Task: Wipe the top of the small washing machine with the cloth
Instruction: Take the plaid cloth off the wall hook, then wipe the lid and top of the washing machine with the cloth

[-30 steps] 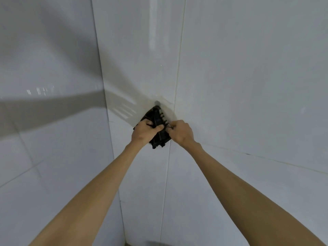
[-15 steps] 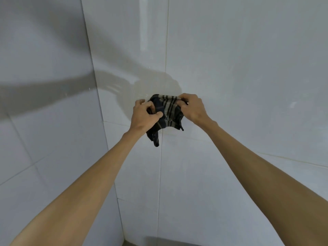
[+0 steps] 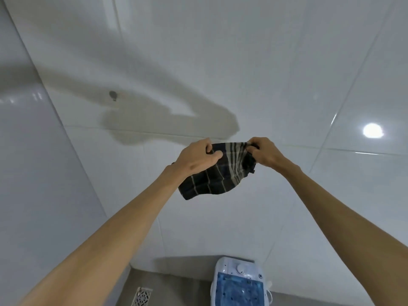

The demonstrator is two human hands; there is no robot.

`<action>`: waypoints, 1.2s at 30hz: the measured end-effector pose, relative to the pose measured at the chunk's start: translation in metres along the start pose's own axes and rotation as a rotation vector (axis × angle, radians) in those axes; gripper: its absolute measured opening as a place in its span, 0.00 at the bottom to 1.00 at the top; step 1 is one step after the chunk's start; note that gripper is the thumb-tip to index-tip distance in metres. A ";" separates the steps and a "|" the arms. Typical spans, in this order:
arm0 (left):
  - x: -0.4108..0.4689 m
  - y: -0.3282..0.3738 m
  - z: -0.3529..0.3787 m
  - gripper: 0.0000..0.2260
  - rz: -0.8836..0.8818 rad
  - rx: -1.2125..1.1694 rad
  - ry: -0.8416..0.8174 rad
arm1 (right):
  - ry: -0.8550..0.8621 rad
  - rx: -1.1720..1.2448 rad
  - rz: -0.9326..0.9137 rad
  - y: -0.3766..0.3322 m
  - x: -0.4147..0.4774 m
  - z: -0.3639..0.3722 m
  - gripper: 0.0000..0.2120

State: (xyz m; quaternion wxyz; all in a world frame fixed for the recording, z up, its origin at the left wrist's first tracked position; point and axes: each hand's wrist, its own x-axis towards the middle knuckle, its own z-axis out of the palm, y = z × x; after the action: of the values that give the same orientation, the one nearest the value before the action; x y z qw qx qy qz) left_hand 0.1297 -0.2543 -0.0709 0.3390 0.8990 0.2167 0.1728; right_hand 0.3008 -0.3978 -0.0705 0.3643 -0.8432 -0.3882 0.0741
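Presently my left hand [image 3: 196, 159] and right hand [image 3: 263, 154] both pinch the dark striped cloth [image 3: 217, 173] aloft; the washing machine [image 3: 239, 283] stands below on the floor [image 3: 172, 288]

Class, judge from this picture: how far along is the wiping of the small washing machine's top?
Done: the cloth is picked up. In hand: left hand and right hand hold it stretched in the air before the tiled wall. Left: all the wiping; the washing machine stands below, untouched.

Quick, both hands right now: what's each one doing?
Left hand: closed, gripping the striped cloth at its upper left edge.
Right hand: closed, pinching the cloth's upper right edge.
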 end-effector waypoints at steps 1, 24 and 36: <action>-0.001 0.001 0.023 0.12 0.018 0.045 -0.035 | -0.006 -0.013 0.028 0.023 -0.010 -0.002 0.08; -0.017 -0.262 0.441 0.11 -0.097 -0.101 -0.156 | 0.154 0.033 0.262 0.466 -0.134 0.238 0.10; -0.070 -0.299 0.508 0.08 -0.135 -0.224 -0.034 | 0.244 0.077 0.199 0.517 -0.189 0.293 0.11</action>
State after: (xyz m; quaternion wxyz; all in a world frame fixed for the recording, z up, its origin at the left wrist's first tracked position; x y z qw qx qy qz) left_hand 0.2217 -0.3588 -0.6482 0.4517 0.8417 0.2503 0.1574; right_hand 0.3619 -0.5932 -0.6595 0.4316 -0.8657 -0.2526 0.0215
